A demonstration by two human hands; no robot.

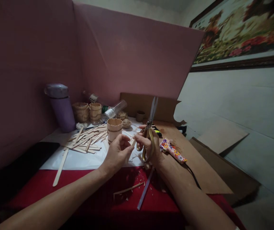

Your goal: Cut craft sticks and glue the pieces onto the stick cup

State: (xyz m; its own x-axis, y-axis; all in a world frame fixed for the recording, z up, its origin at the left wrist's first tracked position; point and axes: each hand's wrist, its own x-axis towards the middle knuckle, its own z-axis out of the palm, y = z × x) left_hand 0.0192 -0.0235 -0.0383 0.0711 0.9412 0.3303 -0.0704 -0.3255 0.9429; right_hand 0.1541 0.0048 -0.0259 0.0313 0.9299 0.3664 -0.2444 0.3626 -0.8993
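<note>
Between the fingertips of my left hand (119, 151) is a short piece of wooden craft stick (132, 141). My right hand (152, 145) has its fingers through the gold handles of a pair of scissors (152, 110), whose blades point up and away. The right thumb and fingertips also touch the stick piece, close to my left fingertips. Just behind my left hand stands a small cup made of wooden sticks (114, 128), with a scalloped rim and a darker band. A heap of craft sticks (89, 139) lies to its left on white paper.
A purple tumbler (61, 108), two stick cups (95, 112) and a plastic bottle (114, 110) stand or lie at the back. On the cardboard at right rests a flower-patterned glue gun (172, 151). A glue stick (145, 189) and wood scraps lie on the red cloth (91, 182).
</note>
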